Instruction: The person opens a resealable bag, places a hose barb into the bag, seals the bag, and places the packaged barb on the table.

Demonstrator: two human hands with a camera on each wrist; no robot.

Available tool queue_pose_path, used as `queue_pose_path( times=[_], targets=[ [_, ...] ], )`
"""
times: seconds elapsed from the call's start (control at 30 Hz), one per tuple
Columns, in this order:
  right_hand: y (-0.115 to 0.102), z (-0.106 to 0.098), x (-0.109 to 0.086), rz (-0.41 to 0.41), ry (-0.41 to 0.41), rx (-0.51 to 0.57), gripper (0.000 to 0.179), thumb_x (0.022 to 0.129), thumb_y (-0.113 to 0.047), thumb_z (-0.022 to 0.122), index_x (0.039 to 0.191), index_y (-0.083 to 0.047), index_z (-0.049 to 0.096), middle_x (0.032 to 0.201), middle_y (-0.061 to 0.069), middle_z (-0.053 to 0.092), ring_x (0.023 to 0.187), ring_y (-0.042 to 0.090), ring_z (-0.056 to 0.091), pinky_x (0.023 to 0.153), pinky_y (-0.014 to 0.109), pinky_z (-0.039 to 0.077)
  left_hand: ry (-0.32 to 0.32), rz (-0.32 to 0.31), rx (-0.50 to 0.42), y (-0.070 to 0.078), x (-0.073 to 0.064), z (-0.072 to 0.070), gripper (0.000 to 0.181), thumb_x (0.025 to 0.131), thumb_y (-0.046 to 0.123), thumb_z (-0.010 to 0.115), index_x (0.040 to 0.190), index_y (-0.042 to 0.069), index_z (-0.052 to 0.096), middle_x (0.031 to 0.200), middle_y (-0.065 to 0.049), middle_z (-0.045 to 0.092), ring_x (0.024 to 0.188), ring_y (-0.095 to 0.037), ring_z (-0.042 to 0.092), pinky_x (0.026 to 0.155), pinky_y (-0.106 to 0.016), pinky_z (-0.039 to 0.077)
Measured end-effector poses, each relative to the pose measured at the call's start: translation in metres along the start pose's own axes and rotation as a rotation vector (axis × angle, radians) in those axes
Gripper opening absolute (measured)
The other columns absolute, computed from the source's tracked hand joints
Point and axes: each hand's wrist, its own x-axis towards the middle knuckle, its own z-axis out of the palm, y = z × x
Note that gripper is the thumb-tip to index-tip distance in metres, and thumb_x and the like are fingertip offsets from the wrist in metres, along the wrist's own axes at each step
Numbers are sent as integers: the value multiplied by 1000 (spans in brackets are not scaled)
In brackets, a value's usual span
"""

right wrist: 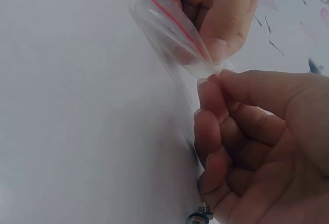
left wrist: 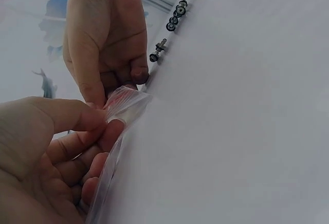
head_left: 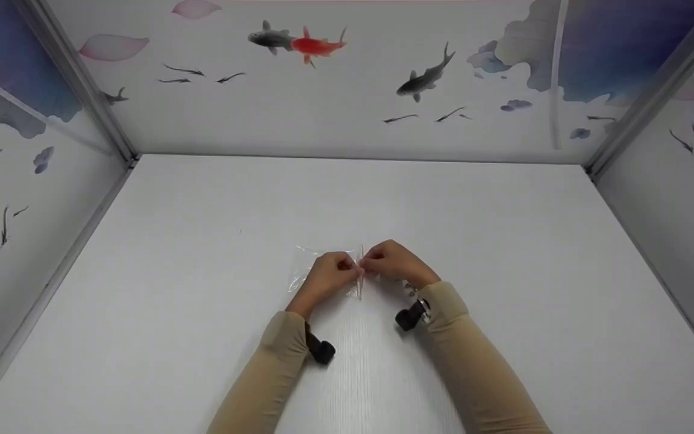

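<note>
A clear zip-lock bag (head_left: 300, 268) with a red strip along its mouth lies between the hands, its body stretching left under the left hand. My left hand (head_left: 326, 276) pinches the bag near the mouth between thumb and forefinger. Facing it, my right hand (head_left: 400, 263) pinches the mouth's edge with thumb and forefinger, the other fingers curled in. In the right wrist view the red seal strip (right wrist: 180, 26) runs slantwise down toward the fingertips. Beside the right hand lie several small metal bolts with nuts (left wrist: 177, 16), partly hidden by the right wrist in the head view.
A white table (head_left: 202, 205) spreads around the hands. Printed panels with fish and petals (head_left: 347, 108) wall it at the back and both sides. Each sleeve cuff carries a black wrist camera (head_left: 321, 352).
</note>
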Motion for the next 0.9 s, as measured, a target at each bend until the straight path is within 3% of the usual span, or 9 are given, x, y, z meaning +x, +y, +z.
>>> queue_pose_path(
  times=[0.53, 0.9],
  targets=[
    [1, -7, 1, -78, -55, -67, 26, 94, -27, 59, 84, -6, 73, 64, -6, 49, 54, 9, 40, 51, 24, 33, -4, -8, 4, 1, 0, 0, 11, 86, 14, 64, 81, 4, 67, 75, 4, 57, 72, -11, 47, 69, -25, 38],
    [1, -10, 0, -15, -83, -22, 21, 92, -25, 60, 86, -9, 72, 69, -4, 53, 58, 11, 44, 51, 25, 36, -12, -27, 9, 1, 0, -1, 7, 81, 10, 62, 81, 4, 66, 75, 3, 56, 72, -11, 48, 66, -24, 39]
  ],
)
